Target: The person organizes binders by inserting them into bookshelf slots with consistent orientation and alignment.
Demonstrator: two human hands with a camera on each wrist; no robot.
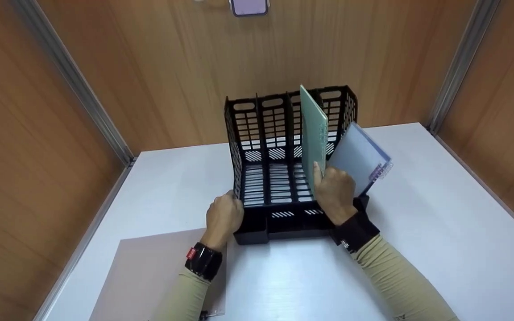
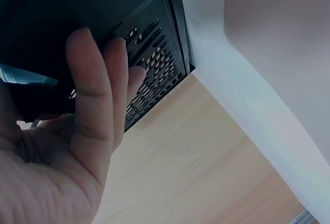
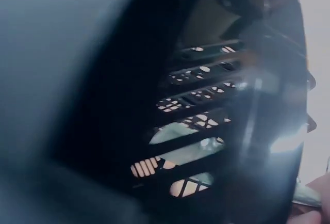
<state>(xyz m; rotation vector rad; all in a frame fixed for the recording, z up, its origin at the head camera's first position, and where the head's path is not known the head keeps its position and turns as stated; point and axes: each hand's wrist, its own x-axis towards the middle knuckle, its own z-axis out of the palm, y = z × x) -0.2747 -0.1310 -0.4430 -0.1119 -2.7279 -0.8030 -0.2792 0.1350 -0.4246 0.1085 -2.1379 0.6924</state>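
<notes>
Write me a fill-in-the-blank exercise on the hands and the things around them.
The right hand grips a ____ notebook.
The left hand grips the ____ organizer.
In the head view, the blue notebook is to the ____ of the gripped one.
The pinkish sheet lies on the ____ table.
Missing words: green; black; right; white.

At the centre we see a plastic rack (image 1: 299,233) and a smooth-covered notebook (image 1: 314,138). Towards the bottom, the table (image 1: 279,281) looks smooth and glossy. Upper left, a wood-grained panel (image 1: 20,98) meets a dull metal strip (image 1: 83,91); lower right, the sleeve (image 1: 404,276) is creased cloth.
</notes>
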